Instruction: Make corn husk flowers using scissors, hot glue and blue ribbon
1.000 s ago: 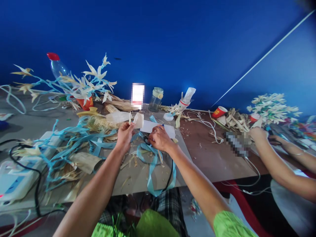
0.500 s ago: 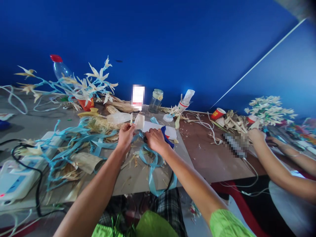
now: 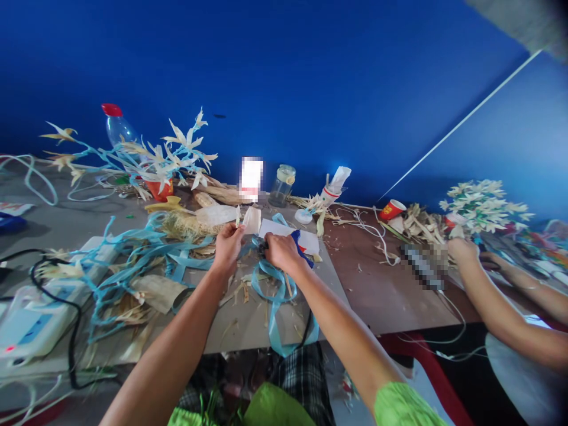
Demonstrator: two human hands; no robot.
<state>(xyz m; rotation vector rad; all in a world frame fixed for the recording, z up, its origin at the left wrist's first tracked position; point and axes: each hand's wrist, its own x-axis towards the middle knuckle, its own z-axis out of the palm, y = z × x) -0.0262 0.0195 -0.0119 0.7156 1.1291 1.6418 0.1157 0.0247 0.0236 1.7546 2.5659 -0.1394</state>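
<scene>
My left hand (image 3: 228, 244) is closed in a pinch over the table, holding a small pale husk piece (image 3: 238, 216) that pokes up from the fingertips. A wider cream husk piece (image 3: 252, 219) stands just right of those fingers; whether they touch it is unclear. My right hand (image 3: 282, 251) is closed around a dark object (image 3: 260, 244), mostly hidden by the fingers. Behind that hand, a blue-and-red item (image 3: 303, 251) shows against white paper (image 3: 310, 238). Light-blue ribbon (image 3: 276, 319) loops below the right hand and hangs at the table edge.
Left lie blue twisted stems (image 3: 104, 284), a rolled husk (image 3: 160, 293) and a white power strip (image 3: 39, 328). Behind stand a husk-flower branch (image 3: 177, 160) in a red cup, a glass jar (image 3: 282, 186) and a bright blurred screen (image 3: 251, 177). A co-worker's hands (image 3: 464, 251) are at right.
The whole view has shifted slightly right and down. Both hands keep nearly the same place and grip; a pale stick now shows under my right wrist.
</scene>
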